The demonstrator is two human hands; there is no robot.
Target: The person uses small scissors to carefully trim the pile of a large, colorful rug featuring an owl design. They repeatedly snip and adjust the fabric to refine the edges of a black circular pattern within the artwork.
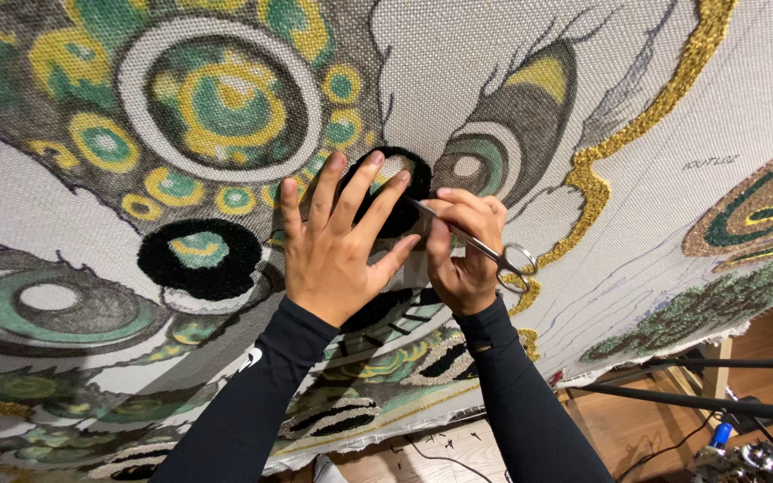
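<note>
Your two black sleeves (pixel 252 402) rise from the near edge toward a large tufted rug (pixel 512 80) stretched on a frame, which fills nearly the whole view; its backing cloth is pale grey and woven, with bare patches on the far right. At the near right you can see a wooden floor (pixel 762 331), dark metal poles (pixel 717 402) crossing it, and a cluster of small tools and a blue-handled item in the corner, too small to tell apart. The rug is worked in green, yellow and grey rings, with a glittering gold yarn line (pixel 637 116) curving down the right side and another thick black ring (pixel 199 259) of pile to the left. Your left hand (pixel 337 241) lies flat with fingers spread, pressed against a black tufted ring (pixel 395 192) near the middle of the rug. Your right hand (pixel 462 255) sits just beside it, closed around a pair of small metal scissors (pixel 476 241), the blades pointing left at the black ring's edge and the finger loops sticking out to the right. No containers show clearly.
</note>
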